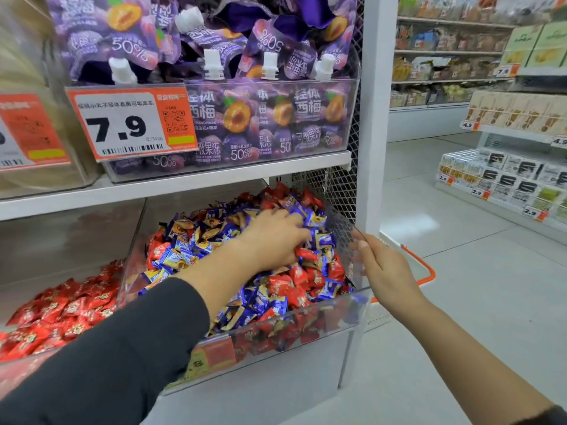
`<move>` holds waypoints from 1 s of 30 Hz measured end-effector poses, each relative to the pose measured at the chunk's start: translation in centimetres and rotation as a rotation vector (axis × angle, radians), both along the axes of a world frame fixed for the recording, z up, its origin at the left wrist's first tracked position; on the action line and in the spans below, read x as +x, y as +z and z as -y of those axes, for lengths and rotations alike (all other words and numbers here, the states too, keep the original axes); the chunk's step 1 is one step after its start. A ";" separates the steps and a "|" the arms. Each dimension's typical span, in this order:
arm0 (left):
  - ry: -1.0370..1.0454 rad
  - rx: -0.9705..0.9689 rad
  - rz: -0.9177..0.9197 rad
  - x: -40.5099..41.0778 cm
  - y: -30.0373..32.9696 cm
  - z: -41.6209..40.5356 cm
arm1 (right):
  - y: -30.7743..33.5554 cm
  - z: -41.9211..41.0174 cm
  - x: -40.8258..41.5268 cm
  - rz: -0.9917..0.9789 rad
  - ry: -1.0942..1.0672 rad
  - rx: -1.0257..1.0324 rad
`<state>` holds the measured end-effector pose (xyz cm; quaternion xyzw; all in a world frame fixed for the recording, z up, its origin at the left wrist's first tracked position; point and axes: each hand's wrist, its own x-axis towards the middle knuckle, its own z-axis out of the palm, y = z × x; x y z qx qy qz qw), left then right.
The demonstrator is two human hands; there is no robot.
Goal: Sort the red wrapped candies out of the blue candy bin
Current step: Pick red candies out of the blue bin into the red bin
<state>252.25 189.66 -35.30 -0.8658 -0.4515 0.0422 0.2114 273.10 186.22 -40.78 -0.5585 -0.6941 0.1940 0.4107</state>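
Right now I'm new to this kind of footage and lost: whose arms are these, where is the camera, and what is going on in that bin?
There is no machine here. A person wears a camera on the head, looking forward and down, so you see their own two arms in a shop aisle. The left hand, in a dark sleeve, reaches into the clear bin, fingers buried among mixed blue candies and red candies; motion blur hides whether it has a grip on any. The right hand rests its fingers on the bin's right wall, holding nothing. A neighbouring bin to the left holds only red candies. The shelf above carries purple pouches and a 7.9 price tag.
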 end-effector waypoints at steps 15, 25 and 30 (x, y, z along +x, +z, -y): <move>0.236 -0.142 0.383 -9.8 -0.6 6.0 | 2.7 1.7 -3.0 0.088 -0.048 0.400; 0.242 -0.046 0.329 -9.7 -1.0 9.5 | 2.7 1.8 -5.5 0.673 0.222 -0.223; 0.281 -0.089 0.410 -9.0 -0.3 9.8 | 3.1 1.8 -5.8 0.542 0.333 -0.408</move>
